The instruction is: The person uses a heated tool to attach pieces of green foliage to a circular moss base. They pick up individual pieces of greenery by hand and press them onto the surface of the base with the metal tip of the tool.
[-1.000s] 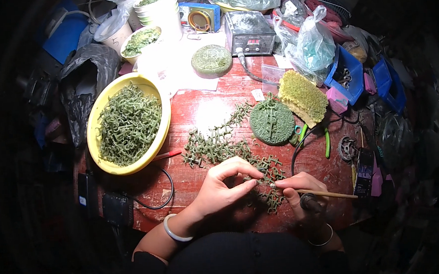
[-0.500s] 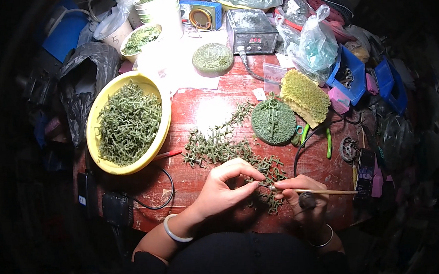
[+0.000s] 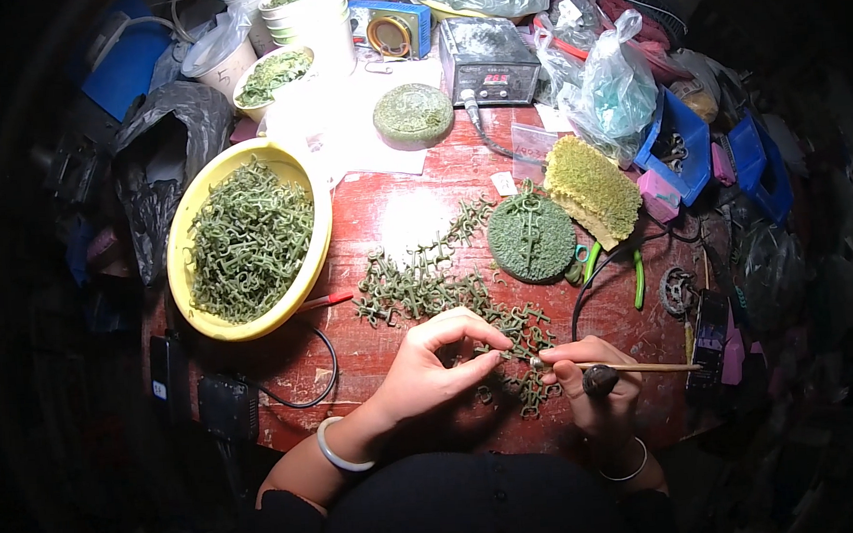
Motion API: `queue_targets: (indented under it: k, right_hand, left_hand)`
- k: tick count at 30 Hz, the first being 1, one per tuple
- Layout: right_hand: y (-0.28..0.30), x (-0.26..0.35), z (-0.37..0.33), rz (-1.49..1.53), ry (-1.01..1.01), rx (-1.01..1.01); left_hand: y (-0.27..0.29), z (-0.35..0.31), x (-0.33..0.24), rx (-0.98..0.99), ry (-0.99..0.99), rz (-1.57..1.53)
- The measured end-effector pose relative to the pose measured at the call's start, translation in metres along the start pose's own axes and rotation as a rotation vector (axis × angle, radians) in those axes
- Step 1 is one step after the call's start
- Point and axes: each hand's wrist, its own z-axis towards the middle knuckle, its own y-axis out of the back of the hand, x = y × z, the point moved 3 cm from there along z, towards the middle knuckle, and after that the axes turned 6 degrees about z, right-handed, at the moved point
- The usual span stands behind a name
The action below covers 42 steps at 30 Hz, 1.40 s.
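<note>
My left hand (image 3: 436, 362) is closed in a pinch, thumb and forefinger tips close together above small green curled, branched pieces (image 3: 428, 291). Whatever lies between those tips is too small to make out. Facing it, my right hand (image 3: 601, 383) grips a thin wooden stick (image 3: 658, 367) that points right. A dark, round-ended handle (image 3: 600, 381) also sticks up from the right hand. At its fingertips is a tiny shiny spot (image 3: 536, 362). More green pieces lie on the table under both hands. Beyond them rests a round green pad (image 3: 531, 240) with pieces on it.
At left stands a yellow bowl (image 3: 184, 270) of green pieces. A black control box (image 3: 493, 65) with a lit display sits at the back, its cable running toward my right hand. A yellow-green sponge (image 3: 593, 190), blue trays (image 3: 676, 147) and plastic bags (image 3: 620, 92) crowd the right.
My right hand has shifted slightly right and up, and the stick has tilted a little. The left hand has barely moved; the gap between the two hands' fingertips is wider.
</note>
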Motion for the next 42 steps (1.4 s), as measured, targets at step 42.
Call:
queue_targets:
  k: [42]
  right_hand:
    - [0.203, -0.067, -0.101, -0.761, -0.137, -0.94]
  left_hand:
    - [-0.063, -0.037, -0.145, 1.191, -0.03, -1.109]
